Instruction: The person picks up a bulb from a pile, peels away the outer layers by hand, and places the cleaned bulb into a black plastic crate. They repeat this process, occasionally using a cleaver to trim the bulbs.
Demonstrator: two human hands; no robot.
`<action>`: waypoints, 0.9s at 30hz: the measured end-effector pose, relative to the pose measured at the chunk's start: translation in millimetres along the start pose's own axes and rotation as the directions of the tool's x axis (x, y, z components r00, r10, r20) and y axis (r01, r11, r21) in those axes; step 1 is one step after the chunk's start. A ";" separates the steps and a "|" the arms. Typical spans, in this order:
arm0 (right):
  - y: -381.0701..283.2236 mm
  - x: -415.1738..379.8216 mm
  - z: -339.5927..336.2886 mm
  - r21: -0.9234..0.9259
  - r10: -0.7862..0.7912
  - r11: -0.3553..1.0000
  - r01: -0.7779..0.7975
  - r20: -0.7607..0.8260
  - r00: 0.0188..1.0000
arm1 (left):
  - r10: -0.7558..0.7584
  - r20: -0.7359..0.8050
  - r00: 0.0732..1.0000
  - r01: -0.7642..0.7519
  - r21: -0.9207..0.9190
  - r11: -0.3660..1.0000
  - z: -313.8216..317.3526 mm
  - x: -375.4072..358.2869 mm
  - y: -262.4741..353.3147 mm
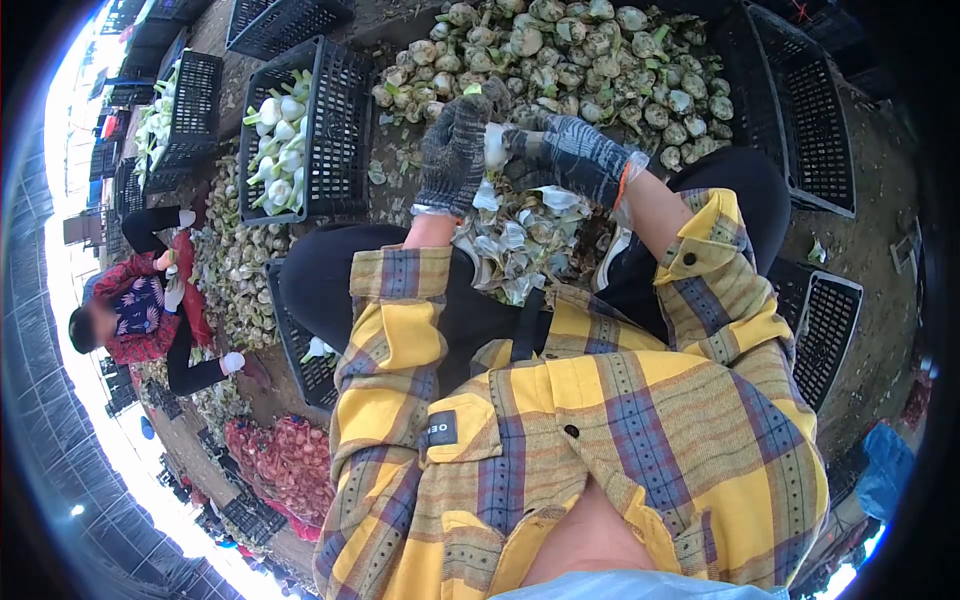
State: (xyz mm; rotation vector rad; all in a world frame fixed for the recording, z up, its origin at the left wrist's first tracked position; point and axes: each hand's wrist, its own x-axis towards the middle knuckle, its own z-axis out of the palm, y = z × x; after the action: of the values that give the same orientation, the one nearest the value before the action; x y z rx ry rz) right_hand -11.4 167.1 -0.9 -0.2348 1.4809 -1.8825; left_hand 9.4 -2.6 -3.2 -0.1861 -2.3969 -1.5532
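My left hand (452, 155), in a dark grey knitted glove, is closed around a garlic bulb (496, 146) whose peeled white side shows between my hands. A green stem tip pokes out above the fingers. From the other side, my right hand (580, 158), gloved in grey, reaches the same bulb with its fingers pressed together at it; whether they also hold a small tool is hidden. Below my hands, peeled garlic skins (525, 240) lie heaped between my shoes. Just beyond them is a big pile of unpeeled, soil-stained garlic (590, 65).
At my left stands a black crate (342, 140) of clean white garlic. Other crates (815, 120) (828, 325) flank my right side. A co-worker (140, 310) sits far left beside more garlic (250, 275). Red net sacks (285, 465) lie behind my left side.
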 end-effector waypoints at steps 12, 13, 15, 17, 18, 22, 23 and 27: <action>3.1 10.7 -5.4 0.272 0.062 0.961 0.057 -0.411 0.910 | -0.655 -0.006 0.755 0.577 -0.467 0.670 9.2 7.0 -11.6; 3.7 11.8 -9.7 0.290 0.101 0.956 0.040 -0.454 0.885 | -0.668 -0.030 0.744 0.554 -0.532 0.641 8.1 8.3 -19.2; -0.6 20.7 -21.6 0.149 0.208 0.976 -0.159 -0.427 0.880 | -0.699 -0.052 0.714 0.500 -0.661 0.560 9.9 10.6 -28.2; 2.6 19.4 -21.2 0.117 0.275 0.961 -0.249 -0.374 0.886 | -0.657 -0.026 0.754 0.473 -0.672 0.570 8.9 11.7 -33.6; 4.3 18.7 -19.7 0.078 0.343 0.938 -0.336 -0.318 0.884 | -0.612 -0.005 0.791 0.444 -0.683 0.580 7.3 11.2 -36.1; -3.2 8.8 4.3 0.289 0.234 0.938 -0.192 -0.116 0.965 | -0.695 0.034 0.718 0.636 -0.439 0.635 0.9 9.7 -18.5; -10.3 5.0 8.0 0.275 0.251 0.934 -0.229 -0.048 0.967 | -0.577 -0.060 0.815 0.521 -0.362 0.773 3.9 5.6 -3.5; -12.3 2.3 13.2 0.233 0.320 0.924 -0.303 -0.039 0.947 | -0.301 -0.098 0.949 0.288 -0.123 0.950 6.7 -1.0 3.4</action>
State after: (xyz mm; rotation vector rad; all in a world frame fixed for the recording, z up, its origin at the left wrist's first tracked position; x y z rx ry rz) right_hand -11.0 156.4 13.9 0.1731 1.2536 -1.7917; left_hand 10.2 5.0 -3.2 0.2478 -2.3338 -1.7682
